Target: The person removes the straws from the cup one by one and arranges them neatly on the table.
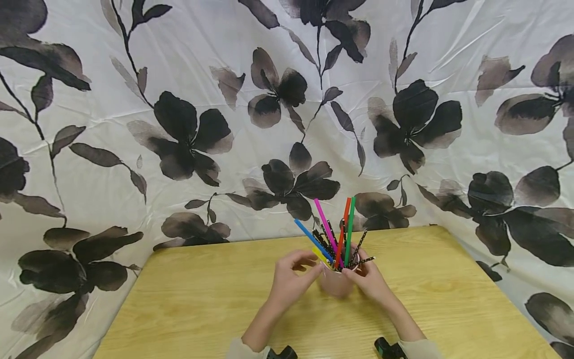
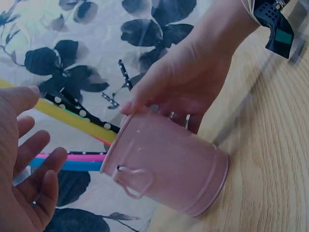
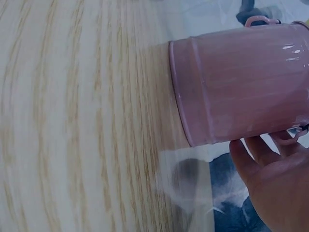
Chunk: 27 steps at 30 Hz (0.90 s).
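Note:
A pink metal pail (image 2: 169, 159) with small side handles stands upright, holding a bunch of straws. Plain blue (image 1: 311, 239), pink (image 1: 324, 219), red (image 1: 343, 232), green (image 1: 350, 229) and yellow (image 2: 72, 118) straws rise from it, among black straws with white dots (image 2: 82, 112). My right hand (image 1: 371, 281) grips the pail from the right, thumb at the rim and fingers round the far side. On the left, my left hand (image 1: 291, 279) is beside the rim and the yellow straw, its fingers loosely bent. In the left wrist view its thumb overlaps the yellow straw.
The pail is over a light wooden table (image 1: 202, 299), toward its back edge. Behind and at both sides hangs a white cloth (image 1: 336, 164) with dark flowers. A black wrist device (image 1: 389, 347) is strapped near the right sleeve.

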{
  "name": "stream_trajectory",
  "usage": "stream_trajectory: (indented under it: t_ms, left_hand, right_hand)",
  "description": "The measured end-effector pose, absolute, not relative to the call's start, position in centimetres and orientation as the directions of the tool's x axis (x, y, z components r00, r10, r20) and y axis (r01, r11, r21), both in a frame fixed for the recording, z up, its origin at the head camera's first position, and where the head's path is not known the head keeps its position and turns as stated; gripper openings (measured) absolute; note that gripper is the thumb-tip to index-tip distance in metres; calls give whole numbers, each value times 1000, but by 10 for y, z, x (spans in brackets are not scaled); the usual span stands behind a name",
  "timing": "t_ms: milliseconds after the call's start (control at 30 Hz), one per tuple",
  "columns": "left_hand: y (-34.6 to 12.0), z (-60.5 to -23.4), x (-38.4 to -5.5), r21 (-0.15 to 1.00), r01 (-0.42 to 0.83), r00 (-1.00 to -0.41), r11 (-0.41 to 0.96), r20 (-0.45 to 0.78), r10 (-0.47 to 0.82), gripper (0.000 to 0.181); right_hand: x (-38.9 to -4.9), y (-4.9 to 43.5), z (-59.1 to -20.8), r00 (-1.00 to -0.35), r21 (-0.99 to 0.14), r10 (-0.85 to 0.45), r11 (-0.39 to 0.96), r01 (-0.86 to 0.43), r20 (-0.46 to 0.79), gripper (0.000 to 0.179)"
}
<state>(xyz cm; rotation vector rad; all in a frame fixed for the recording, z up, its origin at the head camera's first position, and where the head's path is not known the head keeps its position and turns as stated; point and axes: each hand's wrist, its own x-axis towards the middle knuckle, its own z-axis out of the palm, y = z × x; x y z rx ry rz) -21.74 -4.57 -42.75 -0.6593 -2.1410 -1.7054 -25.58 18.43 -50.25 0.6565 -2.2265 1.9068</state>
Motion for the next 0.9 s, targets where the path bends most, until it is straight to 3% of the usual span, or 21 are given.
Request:
stream_trajectory:
  t_ms: [333, 633, 900]
  left_hand:
    - [-36, -418, -210, 748, 654, -757, 110, 647, 96, 7]
    - [-30, -447, -228, 783, 611, -791, 114, 606, 78, 7]
    - [-29, -442, -226, 762, 640, -769, 98, 636, 70, 6]
  right_hand:
    - [-252, 182, -502, -888, -902, -242, 91, -421, 390, 64]
    - [-249, 181, -502, -894, -903, -241, 116, -414, 379, 64]
    - [-250, 181, -505, -897, -901, -232, 137, -413, 376, 64]
